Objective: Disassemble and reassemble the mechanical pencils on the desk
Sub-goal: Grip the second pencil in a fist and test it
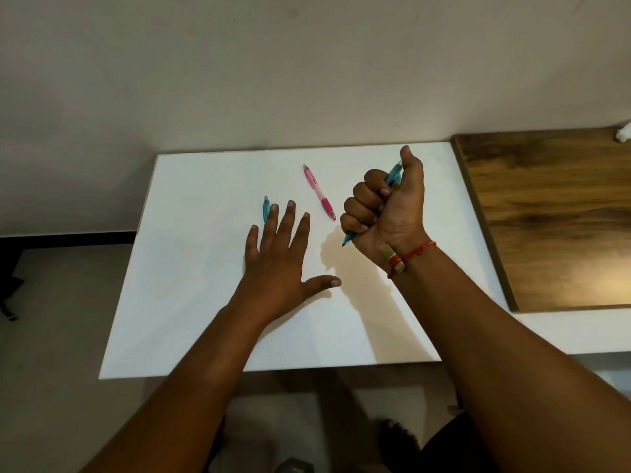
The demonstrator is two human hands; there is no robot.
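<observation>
**One teal pencil gripped in a fist, two more lying on the desk**

The white desk (191, 302) carries all the work, and a wooden board (546, 216) lies beside it on the right.

The left hand (280, 264) is spread wide and low over the desk, fingers straight and holding nothing. It is probably reaching for the next piece. Whether it touches the surface cannot be told.

The right hand (386, 206) is closed in a fist round a teal mechanical pencil (392, 174), raised off the desk. The thumb lies along the pencil's upper end. This looks like a firm hold for twisting or pulling a part loose. The pencil's long axis slants from far right to near left, and its writing tip pokes out below the fist, toward the person.

A pink mechanical pencil (319, 192) lies flat between the hands, untouched. Its clip end is farther away and its grip and tip nearer, angled slightly right.

A second teal pencil (265, 208) lies at the left fingertips and runs roughly away from the person. It is partly hidden, so its completeness is unclear.

A red thread bracelet (413, 252) circles the right wrist.
</observation>
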